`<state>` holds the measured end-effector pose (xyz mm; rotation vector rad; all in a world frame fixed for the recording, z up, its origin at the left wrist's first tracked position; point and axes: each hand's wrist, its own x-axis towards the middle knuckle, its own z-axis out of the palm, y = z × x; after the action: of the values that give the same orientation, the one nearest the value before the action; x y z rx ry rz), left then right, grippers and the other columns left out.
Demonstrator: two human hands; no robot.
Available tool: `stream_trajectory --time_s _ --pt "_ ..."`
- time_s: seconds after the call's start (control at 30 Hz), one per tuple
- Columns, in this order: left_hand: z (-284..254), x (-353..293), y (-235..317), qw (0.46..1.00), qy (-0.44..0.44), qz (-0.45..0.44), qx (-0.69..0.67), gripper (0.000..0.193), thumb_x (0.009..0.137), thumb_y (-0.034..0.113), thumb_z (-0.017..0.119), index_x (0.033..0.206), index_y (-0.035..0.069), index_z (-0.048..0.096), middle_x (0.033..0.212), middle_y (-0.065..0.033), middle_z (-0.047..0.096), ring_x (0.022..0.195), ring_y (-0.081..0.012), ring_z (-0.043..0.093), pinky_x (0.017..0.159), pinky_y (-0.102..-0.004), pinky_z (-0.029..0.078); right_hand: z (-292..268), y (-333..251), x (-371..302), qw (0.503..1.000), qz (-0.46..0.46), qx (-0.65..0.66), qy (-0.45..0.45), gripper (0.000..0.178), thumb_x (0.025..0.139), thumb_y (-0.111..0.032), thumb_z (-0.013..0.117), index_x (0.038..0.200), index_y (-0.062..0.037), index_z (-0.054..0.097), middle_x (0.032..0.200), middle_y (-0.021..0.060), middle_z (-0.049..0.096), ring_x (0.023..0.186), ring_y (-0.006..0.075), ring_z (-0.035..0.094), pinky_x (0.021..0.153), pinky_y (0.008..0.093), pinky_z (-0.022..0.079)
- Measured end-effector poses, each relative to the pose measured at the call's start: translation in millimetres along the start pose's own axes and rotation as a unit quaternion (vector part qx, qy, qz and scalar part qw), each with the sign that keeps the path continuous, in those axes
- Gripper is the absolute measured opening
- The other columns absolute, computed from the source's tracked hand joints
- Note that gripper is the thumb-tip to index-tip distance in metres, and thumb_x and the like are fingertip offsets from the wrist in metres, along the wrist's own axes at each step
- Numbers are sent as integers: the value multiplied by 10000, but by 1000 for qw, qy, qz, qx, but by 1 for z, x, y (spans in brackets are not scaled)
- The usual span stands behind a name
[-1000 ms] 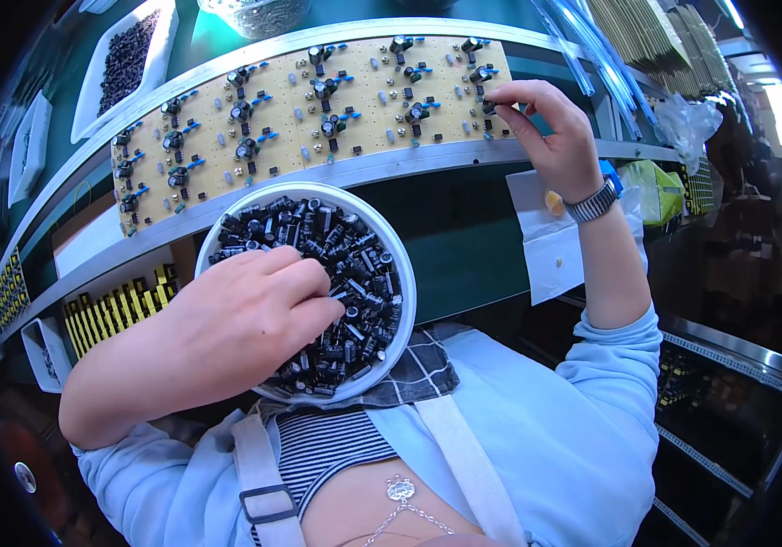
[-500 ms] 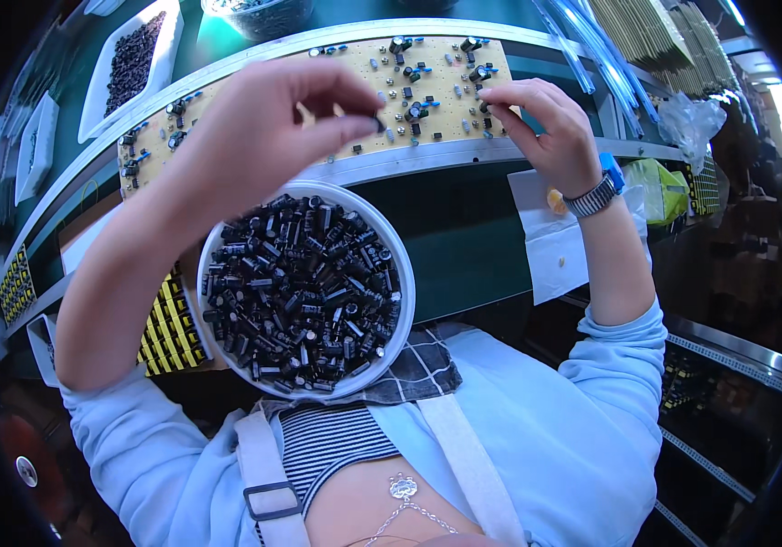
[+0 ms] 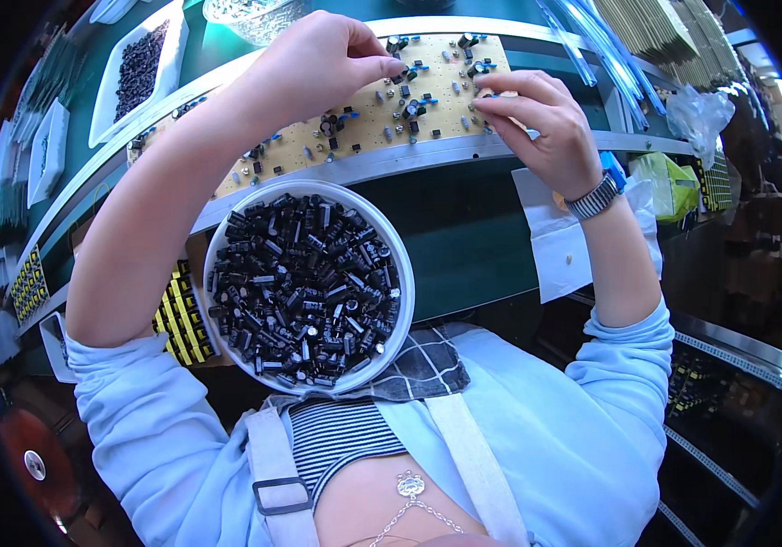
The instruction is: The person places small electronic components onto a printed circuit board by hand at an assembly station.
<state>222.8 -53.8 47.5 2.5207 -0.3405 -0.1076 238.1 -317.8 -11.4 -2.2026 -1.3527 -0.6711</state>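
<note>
My left hand (image 3: 332,64) reaches over the far part of the tan circuit board panel (image 3: 450,123), with thumb and forefinger closed on a small black cylindrical capacitor (image 3: 400,77) there. At the panel's right end, my right hand (image 3: 541,123) hovers with its fingers apart, the tips next to small mounted parts. Upright black capacitors, blue discs and small grey parts stand in repeated groups on the panel. A round white tub (image 3: 406,314) full of loose black capacitors (image 3: 309,287) sits in front of me, below the panel.
A metal rail (image 3: 437,157) runs along the panel's near edge. White trays (image 3: 172,68) of small dark parts stand at the far left. Yellow-and-black parts (image 3: 183,314) lie left of the tub. White paper (image 3: 560,260) and a green bag (image 3: 664,187) are at the right.
My left hand has moved up and right, carrying a small dark capacitor to the far part of the panel. My right hand's fingers have spread from a closer grip at the panel's right end.
</note>
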Motion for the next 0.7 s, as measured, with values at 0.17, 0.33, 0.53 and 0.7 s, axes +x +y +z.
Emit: stream_trajectory --time_s 0.17,0.33,0.53,0.7 --pt "7 -1 -6 999 27 -4 40 277 937 281 674 961 12 735 754 -90 681 556 -125 583 519 -207 509 -4 -19 -3 998 49 32 36 141 830 -33 730 969 -52 746 1162 82 687 947 211 645 816 311 545" --pt "15 -3 -9 994 84 31 56 283 945 290 661 941 16 733 732 -85 671 536 -125 563 499 -217 493 -11 -36 -17 989 115 81 55 119 835 -49 729 952 -58 750 1144 76 692 934 203 642 830 315 532" --pt "21 -3 -9 985 114 64 115 295 947 301 653 920 16 727 718 -79 661 528 -130 546 491 -238 480 -24 -41 -50 975 191 96 65 156 859 -20 698 1011 -28 732 1131 99 682 967 219 639 820 288 533" --pt "25 -2 -7 976 129 74 159 310 944 318 654 889 20 717 721 -76 658 548 -135 544 514 -252 469 -35 -42 -80 958 256 83 102 156 882 -26 680 1031 -25 728 1110 103 681 969 216 638 817 281 527"
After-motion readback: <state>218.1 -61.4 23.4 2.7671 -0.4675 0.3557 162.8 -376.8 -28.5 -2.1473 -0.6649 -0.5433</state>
